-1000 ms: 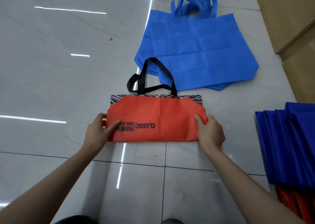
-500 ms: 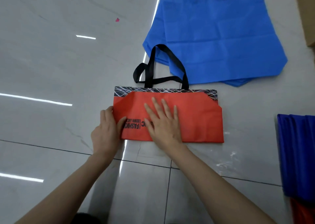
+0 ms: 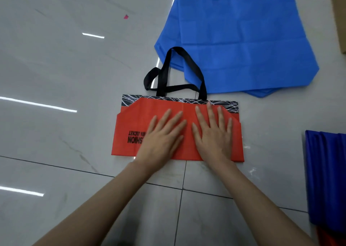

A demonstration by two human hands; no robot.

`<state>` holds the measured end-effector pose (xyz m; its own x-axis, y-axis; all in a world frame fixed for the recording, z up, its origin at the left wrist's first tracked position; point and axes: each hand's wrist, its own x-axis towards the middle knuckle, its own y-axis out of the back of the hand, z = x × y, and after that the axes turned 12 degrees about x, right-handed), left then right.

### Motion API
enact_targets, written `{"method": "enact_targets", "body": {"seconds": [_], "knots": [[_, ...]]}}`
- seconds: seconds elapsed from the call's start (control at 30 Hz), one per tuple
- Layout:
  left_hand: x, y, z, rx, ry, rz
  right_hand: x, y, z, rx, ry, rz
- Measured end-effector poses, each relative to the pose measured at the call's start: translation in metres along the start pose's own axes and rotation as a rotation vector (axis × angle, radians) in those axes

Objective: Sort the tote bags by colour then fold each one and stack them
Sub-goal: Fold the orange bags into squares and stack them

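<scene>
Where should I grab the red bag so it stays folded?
Probably pinch the folded red bag at its two short side edges, coming in from left and right. It lies flat, folded in half, with the crease along the near edge, so side grips clamp both layers together. The black handles would likely let the fold drop open.

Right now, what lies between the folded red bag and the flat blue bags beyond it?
Head view: the black handles of the red bag lie there on floor tile, one loop overlapping the blue bags.
</scene>
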<state>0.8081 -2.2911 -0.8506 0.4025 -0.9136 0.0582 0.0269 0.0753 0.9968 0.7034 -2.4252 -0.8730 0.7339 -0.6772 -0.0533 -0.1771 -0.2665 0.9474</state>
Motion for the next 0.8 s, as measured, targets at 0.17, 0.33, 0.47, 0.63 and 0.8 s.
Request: {"method": "enact_targets", "body": {"seconds": [0.17,0.33,0.47,0.63,0.8], "knots": [[-0.004,-0.016,-0.041,0.007,0.418,-0.107,0.0,0.002,-0.001,0.003,0.002,-0.016],[-0.016,-0.014,-0.066,-0.017,0.497,-0.142,0.003,0.007,-0.003,0.14,-0.009,0.076],[-0.027,-0.013,-0.061,-0.003,0.458,-0.135,0.023,0.016,-0.015,0.192,-0.284,0.224],[-0.047,-0.01,-0.051,-0.029,0.447,-0.13,0.046,0.022,-0.038,0.197,-0.377,0.169],[-0.073,-0.009,-0.046,-0.017,0.361,-0.128,0.06,0.045,-0.048,0.649,-0.191,0.055]]}}
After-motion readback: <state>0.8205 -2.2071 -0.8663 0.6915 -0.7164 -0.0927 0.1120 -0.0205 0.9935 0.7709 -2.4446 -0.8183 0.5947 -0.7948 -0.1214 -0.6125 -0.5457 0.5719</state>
